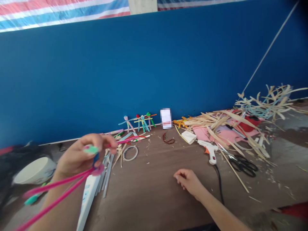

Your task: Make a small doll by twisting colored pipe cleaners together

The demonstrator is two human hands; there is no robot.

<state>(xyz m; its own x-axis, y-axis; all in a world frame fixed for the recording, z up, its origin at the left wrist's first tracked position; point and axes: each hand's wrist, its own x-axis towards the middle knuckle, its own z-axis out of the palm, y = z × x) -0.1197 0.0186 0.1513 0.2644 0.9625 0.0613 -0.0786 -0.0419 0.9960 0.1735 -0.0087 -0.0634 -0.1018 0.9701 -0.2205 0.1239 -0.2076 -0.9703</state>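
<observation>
Nearest: pink stems (60, 183), fuzzy, well left of the glue gun (210, 150), trailing in two lengths toward the camera. Left hand (83, 154) has them, raised left of the gun, fingers bent and pinched nearly closed; one more pink length pokes out past the fingertips toward the gun. A green bit (90, 149), a blue bit (96, 159) and a pink disc (98, 170) show at the same grip; how they join is blurred.

Right hand (190, 183) is on the near-left side of the gun, low over the table (144, 195), fingers curled loosely in toward the thumb. Can't tell if something small is inside.

White box (89, 195) and clear sticks (108, 176) lie left of the gun, by the left forearm. Bowl (36, 171) is farther left of it, tilted. Gun's cord (220, 184) runs nearward; scissors (245, 165) lie just right of the gun, handles black.

Ring (130, 159) sits left of the gun. Beads (166, 140) are beyond-left of it, white pouch (189, 137) just beside its nozzle. Wood strips (221, 120) and pink sheet (203, 133) are heaped beyond and right of it. Small fuzzy figures (143, 123) and a blurred-out card (166, 118) stand beyond-left of it, near the blue panel (144, 70). Striped sheeting (62, 12) shows farthest beyond the gun.
</observation>
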